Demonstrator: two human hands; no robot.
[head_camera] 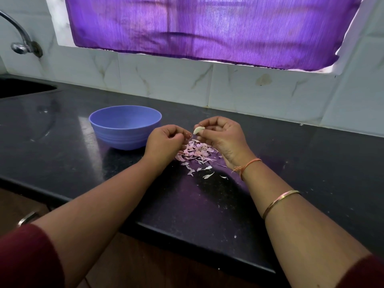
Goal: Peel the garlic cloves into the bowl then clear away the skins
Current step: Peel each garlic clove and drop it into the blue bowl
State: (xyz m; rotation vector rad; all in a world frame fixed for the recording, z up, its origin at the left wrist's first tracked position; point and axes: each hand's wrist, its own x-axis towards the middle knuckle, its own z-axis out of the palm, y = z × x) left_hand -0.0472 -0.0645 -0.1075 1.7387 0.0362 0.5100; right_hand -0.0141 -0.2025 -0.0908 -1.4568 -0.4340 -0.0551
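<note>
As R hand [220, 138] pinches clove [198, 130], skins [196, 152] lie nr bowl [124, 134].

On my feed I see two dark red sleeves, the left sleeve [27, 256] and the right sleeve [365, 273], both of soft plain cloth and ending high on the arms. An orange thread [248, 164] is tied round the wrist below the right hand [222, 138], its knot frayed into a small tuft. Further up that forearm sits a thin, plain metal bangle [278, 201] with a coppery-gold shine.
</note>
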